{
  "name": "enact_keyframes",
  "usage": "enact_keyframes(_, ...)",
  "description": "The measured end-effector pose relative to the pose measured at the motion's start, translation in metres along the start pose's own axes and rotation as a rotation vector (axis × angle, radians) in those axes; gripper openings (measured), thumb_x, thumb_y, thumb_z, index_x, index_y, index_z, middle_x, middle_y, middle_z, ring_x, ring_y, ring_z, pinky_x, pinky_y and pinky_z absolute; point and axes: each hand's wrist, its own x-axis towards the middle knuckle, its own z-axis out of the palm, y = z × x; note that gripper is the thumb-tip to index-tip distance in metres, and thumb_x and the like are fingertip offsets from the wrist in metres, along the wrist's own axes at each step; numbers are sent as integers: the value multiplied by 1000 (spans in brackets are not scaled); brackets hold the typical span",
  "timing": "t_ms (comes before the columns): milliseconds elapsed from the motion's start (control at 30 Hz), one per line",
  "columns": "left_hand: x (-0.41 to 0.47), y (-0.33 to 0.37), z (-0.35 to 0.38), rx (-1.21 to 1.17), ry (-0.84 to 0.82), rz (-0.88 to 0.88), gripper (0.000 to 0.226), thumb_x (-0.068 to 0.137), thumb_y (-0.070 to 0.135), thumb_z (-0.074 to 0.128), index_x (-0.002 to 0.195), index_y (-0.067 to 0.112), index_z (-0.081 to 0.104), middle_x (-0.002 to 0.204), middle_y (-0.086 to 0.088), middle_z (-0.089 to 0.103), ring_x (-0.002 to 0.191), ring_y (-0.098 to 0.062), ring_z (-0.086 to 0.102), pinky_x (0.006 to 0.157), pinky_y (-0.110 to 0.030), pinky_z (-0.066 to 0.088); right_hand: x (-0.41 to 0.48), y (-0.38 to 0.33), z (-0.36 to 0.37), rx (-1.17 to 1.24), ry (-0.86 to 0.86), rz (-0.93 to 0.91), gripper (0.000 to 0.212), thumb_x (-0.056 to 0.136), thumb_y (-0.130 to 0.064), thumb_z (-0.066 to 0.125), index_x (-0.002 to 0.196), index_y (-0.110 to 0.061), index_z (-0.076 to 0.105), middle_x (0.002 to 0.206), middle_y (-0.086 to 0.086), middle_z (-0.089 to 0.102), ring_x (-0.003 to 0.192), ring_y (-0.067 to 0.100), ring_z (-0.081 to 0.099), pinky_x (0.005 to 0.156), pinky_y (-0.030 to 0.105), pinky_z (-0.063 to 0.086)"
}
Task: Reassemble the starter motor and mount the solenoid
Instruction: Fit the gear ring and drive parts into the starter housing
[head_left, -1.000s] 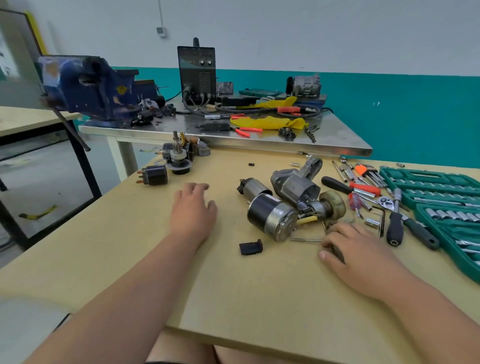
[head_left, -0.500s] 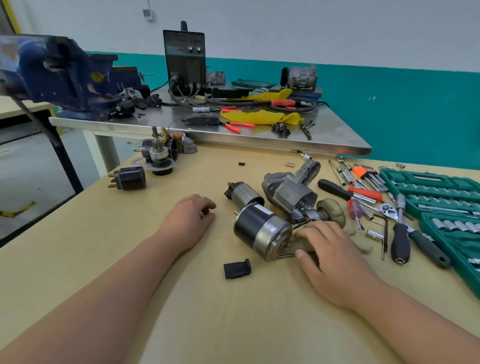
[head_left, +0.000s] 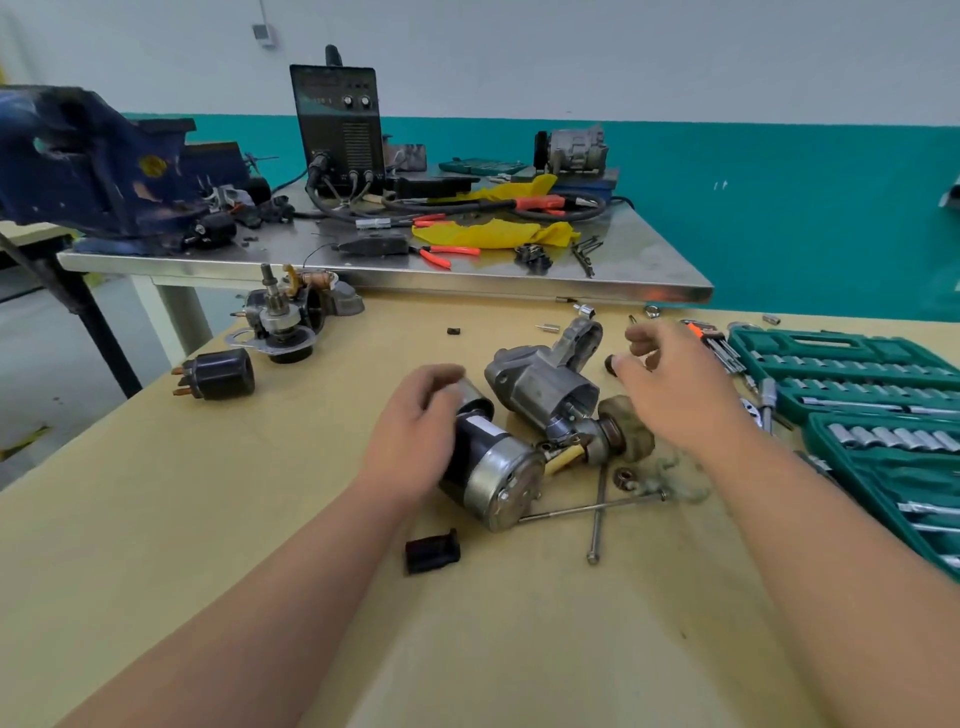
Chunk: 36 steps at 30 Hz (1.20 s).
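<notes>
Both hands have risen — your left hand (head_left: 415, 431) curls over the motor body (head_left: 488, 462) at centre frame, grip unconfirmed, right hand (head_left: 670, 384) hovers loosely curled, empty — a half-held lift could roll it onto the through bolts (head_left: 598, 506).

A single head-worn wide-angle view looks forward and down from above the near edge of the pale yellow wooden surface (head_left: 156, 519), close to it, facing the white-and-teal wall (head_left: 779, 208)
</notes>
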Motion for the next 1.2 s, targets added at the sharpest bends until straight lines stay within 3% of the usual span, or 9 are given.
enact_keyframes(133, 1, 1, 19, 137, -55, 126, 25, 93, 41, 46, 82, 33, 66, 88, 21, 61, 100, -14, 53, 84, -31, 41, -1, 9, 22, 25, -193, 96, 44, 96, -40, 47, 135, -18, 47, 130, 0, 55, 103, 11, 50, 84, 26, 38)
enact_keyframes(233, 12, 2, 25, 116, -40, 102, 32, 94, 39, 44, 88, 22, 70, 99, 12, 63, 106, -17, 52, 93, -38, 42, -14, 16, 37, 7, -206, 72, 36, 97, -37, 48, 129, -23, 52, 120, -2, 62, 88, 9, 48, 68, 20, 37)
enact_keyframes(400, 13, -3, 20, 95, 2, 88, 21, 96, 32, 49, 84, 40, 64, 98, 22, 58, 109, -11, 50, 89, -24, 36, -13, 34, 35, -25, -154, 40, 30, 97, -37, 46, 123, -27, 55, 116, -5, 61, 93, 8, 47, 76, 29, 37)
enact_keyframes(500, 9, -9, 6, 97, -48, 34, 16, 93, 38, 53, 83, 41, 64, 93, 18, 62, 91, 3, 55, 74, -16, 37, -15, 41, 34, 23, -83, 100, 30, 97, -36, 45, 124, -25, 55, 117, -1, 62, 93, 10, 48, 74, 29, 38)
enact_keyframes(600, 8, -10, -1, 126, -78, 5, 17, 94, 38, 53, 86, 34, 67, 85, 14, 66, 77, 2, 58, 65, -21, 39, -16, 40, 33, 39, -42, 132, 32, 98, -35, 46, 126, -23, 54, 120, 1, 61, 95, 10, 46, 77, 29, 38)
enact_keyframes(800, 8, -10, -3, 147, -97, 56, 22, 93, 37, 56, 76, 30, 67, 69, 22, 60, 64, 6, 52, 58, -10, 37, -25, 38, 21, -8, -240, 26, 38, 93, -41, 53, 130, -31, 50, 129, -9, 53, 114, 11, 48, 91, 31, 41)
enact_keyframes(967, 4, -8, -10, 1, -122, 18, 32, 95, 37, 51, 75, 18, 68, 71, 7, 64, 71, -10, 55, 67, -27, 42, -27, 38, 20, 46, -123, 79, 28, 96, -32, 50, 124, -29, 53, 112, -10, 56, 96, 6, 48, 68, 21, 38)
enact_keyframes(1133, -4, 0, 1, 59, 19, 55, 19, 93, 38, 55, 78, 35, 65, 77, 20, 64, 72, 5, 56, 64, -22, 39, -21, 38, 12, 181, 57, 251, 20, 97, -29, 47, 115, -28, 55, 90, -10, 56, 77, 10, 55, 69, 36, 52)
enact_keyframes(1200, -6, 3, 4, 94, 9, 96, 18, 92, 37, 57, 75, 41, 61, 82, 18, 61, 78, 7, 54, 66, -15, 38, -19, 34, 6, 305, 129, 309, 18, 97, -29, 46, 110, -29, 57, 89, -7, 56, 76, 11, 56, 60, 34, 52)
